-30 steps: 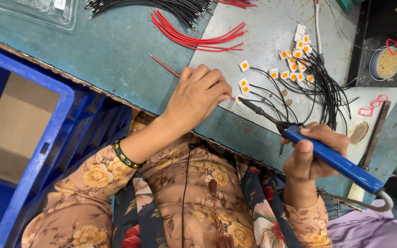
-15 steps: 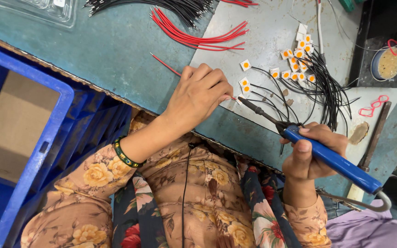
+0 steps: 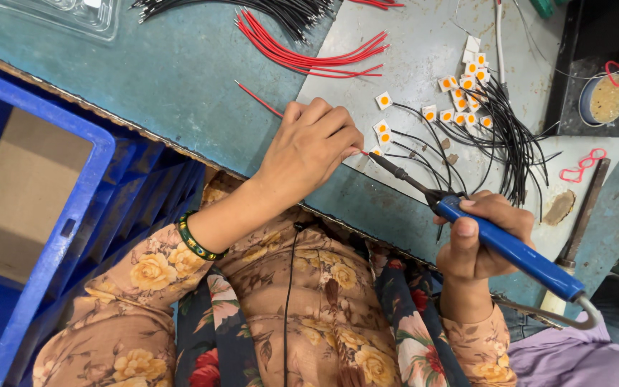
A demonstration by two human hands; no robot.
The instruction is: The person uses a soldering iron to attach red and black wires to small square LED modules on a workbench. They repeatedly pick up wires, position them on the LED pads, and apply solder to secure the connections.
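Observation:
My left hand (image 3: pixel 309 147) pinches a single red wire (image 3: pixel 256 98) and presses its end down by a small square LED chip (image 3: pixel 376 151) on the grey mat (image 3: pixel 410 64). My right hand (image 3: pixel 481 240) grips the blue handle of a soldering iron (image 3: pixel 517 251). The iron's dark tip (image 3: pixel 388 166) points at the chip, just beside my left fingertips. The wire's end is hidden under my fingers.
More square chips with black leads (image 3: pixel 467 100) lie on the mat. Bundles of red wires (image 3: pixel 302 50) and black wires (image 3: pixel 252 8) lie farther back. A round tin (image 3: pixel 607 100) stands at the right, a blue crate (image 3: pixel 73 215) at my left, and a clear tray (image 3: pixel 73 14) at the top left.

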